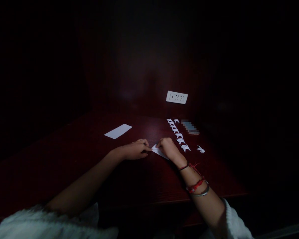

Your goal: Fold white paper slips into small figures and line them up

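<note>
A small folded piece of white paper (160, 153) lies on the dark red table, partly hidden under my right hand (168, 148). That hand is closed, its bent fingers pressed onto the paper's upper edge. My left hand (137, 150) rests on the table from the left, index finger stretched out so that its tip meets the paper's left corner. Its other fingers are loosely bent and apart, with nothing held in them. To the right of my right hand runs a slanting row of several small folded paper pieces (179, 135).
A flat white paper strip (118, 131) lies at the left on the table (89, 149). A pixelated, phone-like object (190, 127) lies at the back right, with a crumpled white scrap (200, 149) nearer me. A white power socket (176, 97) is on the back wall.
</note>
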Motion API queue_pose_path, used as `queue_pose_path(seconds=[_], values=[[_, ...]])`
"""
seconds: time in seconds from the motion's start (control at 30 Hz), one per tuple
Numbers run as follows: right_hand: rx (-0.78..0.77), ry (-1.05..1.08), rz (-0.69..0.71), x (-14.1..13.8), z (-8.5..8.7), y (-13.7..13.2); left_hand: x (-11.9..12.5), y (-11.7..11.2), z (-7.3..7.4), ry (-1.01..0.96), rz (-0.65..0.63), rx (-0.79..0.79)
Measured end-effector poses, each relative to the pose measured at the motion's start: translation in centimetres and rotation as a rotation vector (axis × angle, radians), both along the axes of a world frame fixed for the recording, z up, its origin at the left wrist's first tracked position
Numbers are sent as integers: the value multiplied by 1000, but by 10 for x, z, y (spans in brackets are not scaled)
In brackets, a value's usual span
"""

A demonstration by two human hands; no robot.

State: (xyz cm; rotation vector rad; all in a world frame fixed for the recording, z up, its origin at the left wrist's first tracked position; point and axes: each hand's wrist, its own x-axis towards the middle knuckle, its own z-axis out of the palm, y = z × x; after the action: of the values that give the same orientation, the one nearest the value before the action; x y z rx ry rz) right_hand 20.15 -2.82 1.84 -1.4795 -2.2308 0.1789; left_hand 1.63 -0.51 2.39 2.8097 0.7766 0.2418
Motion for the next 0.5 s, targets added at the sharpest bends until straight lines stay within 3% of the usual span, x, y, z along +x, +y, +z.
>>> queue_pose_path(seconds=[0.23, 0.37, 0.5], values=[[-19, -13, 5, 7, -1, 6, 4, 5, -5, -106, 114, 59], [-8, -29, 18, 8, -2, 8, 17, 4, -17, -208, 209, 114], [8, -18, 22, 8, -5, 10, 23, 11, -29, -256, 303, 58]])
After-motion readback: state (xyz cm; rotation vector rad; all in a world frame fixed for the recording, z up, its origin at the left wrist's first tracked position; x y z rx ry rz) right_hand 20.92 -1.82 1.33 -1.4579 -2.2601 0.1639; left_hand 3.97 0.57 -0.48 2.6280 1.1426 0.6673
